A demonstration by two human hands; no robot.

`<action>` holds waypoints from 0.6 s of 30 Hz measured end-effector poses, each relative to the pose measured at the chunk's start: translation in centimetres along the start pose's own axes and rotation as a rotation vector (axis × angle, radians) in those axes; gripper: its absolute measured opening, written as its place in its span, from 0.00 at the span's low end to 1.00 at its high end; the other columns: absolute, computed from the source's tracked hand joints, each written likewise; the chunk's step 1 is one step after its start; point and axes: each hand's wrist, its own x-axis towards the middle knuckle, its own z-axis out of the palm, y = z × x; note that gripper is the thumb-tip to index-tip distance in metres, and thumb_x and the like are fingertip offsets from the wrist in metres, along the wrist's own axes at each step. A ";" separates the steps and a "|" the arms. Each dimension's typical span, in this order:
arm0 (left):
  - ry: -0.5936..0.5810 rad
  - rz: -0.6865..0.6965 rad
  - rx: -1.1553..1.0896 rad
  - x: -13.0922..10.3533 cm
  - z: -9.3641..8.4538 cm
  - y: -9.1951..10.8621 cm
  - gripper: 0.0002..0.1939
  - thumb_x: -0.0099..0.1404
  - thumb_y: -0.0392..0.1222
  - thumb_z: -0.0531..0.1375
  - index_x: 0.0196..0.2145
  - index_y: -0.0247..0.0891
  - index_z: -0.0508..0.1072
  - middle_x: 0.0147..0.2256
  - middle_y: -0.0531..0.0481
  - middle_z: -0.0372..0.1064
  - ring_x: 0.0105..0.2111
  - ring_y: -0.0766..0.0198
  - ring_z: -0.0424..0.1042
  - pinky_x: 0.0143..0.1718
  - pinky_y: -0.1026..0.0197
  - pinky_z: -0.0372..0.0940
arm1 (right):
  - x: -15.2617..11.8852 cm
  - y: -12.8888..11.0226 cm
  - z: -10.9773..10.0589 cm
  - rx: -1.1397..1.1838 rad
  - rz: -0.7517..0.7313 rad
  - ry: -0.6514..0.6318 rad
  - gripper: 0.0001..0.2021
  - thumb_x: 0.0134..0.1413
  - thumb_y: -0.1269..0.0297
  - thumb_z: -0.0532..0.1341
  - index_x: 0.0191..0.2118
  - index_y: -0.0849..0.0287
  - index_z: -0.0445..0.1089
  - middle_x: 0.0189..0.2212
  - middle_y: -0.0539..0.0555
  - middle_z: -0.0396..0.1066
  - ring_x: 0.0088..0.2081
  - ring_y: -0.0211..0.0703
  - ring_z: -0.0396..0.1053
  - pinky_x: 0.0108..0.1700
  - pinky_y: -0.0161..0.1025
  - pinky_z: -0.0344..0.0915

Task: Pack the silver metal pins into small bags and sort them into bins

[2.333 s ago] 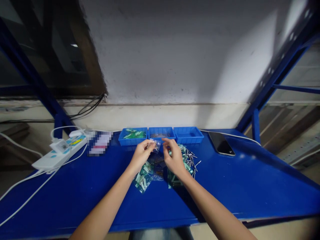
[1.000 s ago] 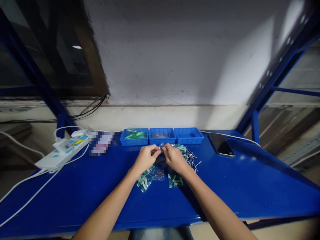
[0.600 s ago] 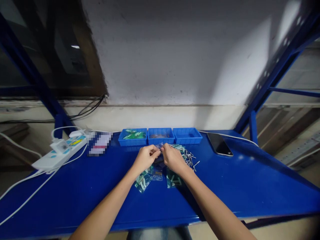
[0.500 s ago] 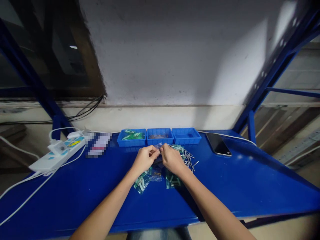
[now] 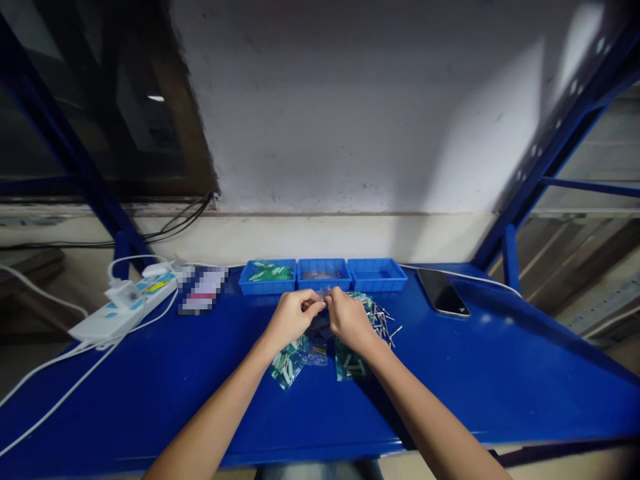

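Observation:
My left hand (image 5: 294,316) and my right hand (image 5: 349,321) meet over the middle of the blue table, both closed in a pinch. Between their fingertips is a small clear plastic bag (image 5: 324,291), mostly hidden by the fingers. Below my left hand lies a green-tinted bag (image 5: 287,367) with pale plugs in it, beside a clear bag (image 5: 317,352) holding brass-coloured pieces. Another green-tinted bag (image 5: 350,365) of pale plugs lies under my right wrist. A loose pile of metal screws or pins (image 5: 384,322) spreads to the right of my right hand.
Behind my hands stand three blue bins: the left bin (image 5: 269,287) holds green bags, the middle bin (image 5: 324,265) clear bags, the right bin (image 5: 377,285) shows no contents. A phone (image 5: 443,293) lies right; a white power strip (image 5: 120,319) with cables sits left.
The whole view has shifted slightly to the right and down. My hands stay together, still pinching the clear bag, with only small finger movement.

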 end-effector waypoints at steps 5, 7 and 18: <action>0.012 0.069 0.166 3.1 0.1 -0.1 0.07 0.60 0.39 0.56 0.28 0.36 0.73 0.27 0.51 0.74 0.27 0.65 0.71 0.32 0.65 0.64 | 0.6 1.2 0.0 0.037 0.092 0.054 0.10 0.63 0.65 0.45 0.38 0.60 0.61 0.29 0.55 0.70 0.30 0.44 0.69 0.29 0.35 0.53; 0.102 0.039 0.270 5.3 -0.1 -0.7 0.07 0.61 0.38 0.56 0.32 0.36 0.74 0.30 0.49 0.74 0.30 0.63 0.72 0.35 0.64 0.65 | 0.8 2.2 -0.2 0.106 0.148 0.130 0.12 0.64 0.62 0.45 0.44 0.60 0.61 0.32 0.55 0.71 0.33 0.44 0.70 0.33 0.35 0.57; -0.032 0.048 0.621 3.1 1.0 -2.5 0.17 0.66 0.41 0.49 0.49 0.39 0.69 0.45 0.45 0.68 0.47 0.57 0.66 0.49 0.55 0.60 | 0.5 4.2 -0.8 0.038 0.141 0.048 0.11 0.60 0.69 0.48 0.42 0.60 0.67 0.36 0.58 0.69 0.41 0.46 0.64 0.43 0.38 0.59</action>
